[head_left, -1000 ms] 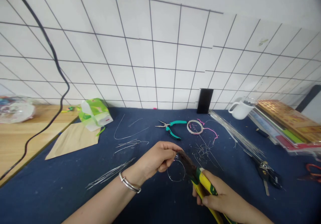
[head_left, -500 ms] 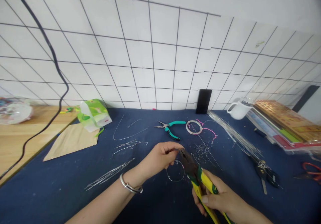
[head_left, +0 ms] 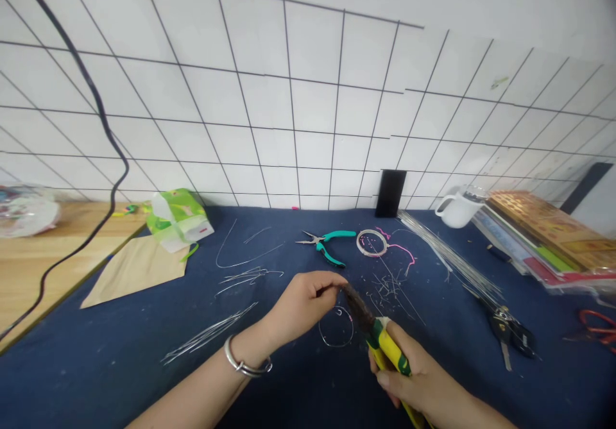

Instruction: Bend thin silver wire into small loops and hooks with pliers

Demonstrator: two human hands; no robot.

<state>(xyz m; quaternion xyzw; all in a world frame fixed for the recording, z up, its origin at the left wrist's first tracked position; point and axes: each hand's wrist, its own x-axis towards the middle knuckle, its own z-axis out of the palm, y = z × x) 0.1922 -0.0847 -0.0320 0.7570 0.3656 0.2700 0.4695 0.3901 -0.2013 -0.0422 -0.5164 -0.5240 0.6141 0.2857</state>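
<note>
The left hand pinches one end of a thin silver wire loop just above the dark blue cloth-covered table, while the right hand squeezes yellow-and-green-handled pliers whose dark tips meet the wire beside the fingertips. The wire is already bent into a rough ring; its ends look not yet closed. No writing is legible anywhere.

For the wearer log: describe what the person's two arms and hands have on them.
Both forearms are bare, with no sleeves and no gloves in view. The left hand has a thin silver metal bangle around its wrist, smooth and plain. The right hand shows no ring, watch or band; its wrist runs out of the picture.
</note>
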